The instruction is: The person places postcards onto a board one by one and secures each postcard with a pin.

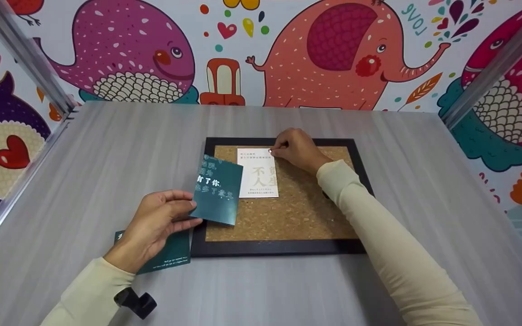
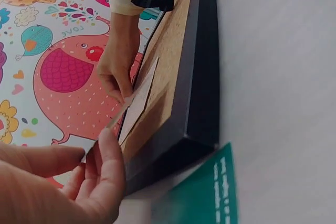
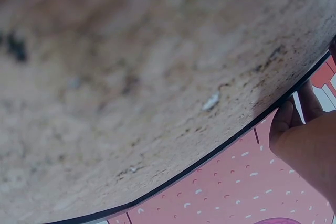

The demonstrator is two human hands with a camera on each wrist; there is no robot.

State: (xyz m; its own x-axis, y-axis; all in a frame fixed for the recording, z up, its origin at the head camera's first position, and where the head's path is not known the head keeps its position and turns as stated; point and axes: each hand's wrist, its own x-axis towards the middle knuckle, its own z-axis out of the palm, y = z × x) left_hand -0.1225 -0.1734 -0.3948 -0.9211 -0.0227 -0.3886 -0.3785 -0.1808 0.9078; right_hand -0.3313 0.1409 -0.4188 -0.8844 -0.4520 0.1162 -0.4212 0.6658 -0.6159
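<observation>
Streaky tabletop (image 1: 129,145) bears speckled corkboard (image 1: 306,219); left hand (image 1: 156,222) pinches rectangular teal card (image 1: 218,194).

From afar, I pinch a thin card (image 2: 117,118) in the left hand (image 2: 65,199), a green card (image 2: 202,192) beneath that grip, the right hand (image 2: 116,69) beyond it at a corkboard (image 2: 170,56).

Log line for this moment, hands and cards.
left hand: holds green card; right hand: pinches tiny item (unclear) at corner of white card; white card: on corkboard; second green card: on table
</observation>
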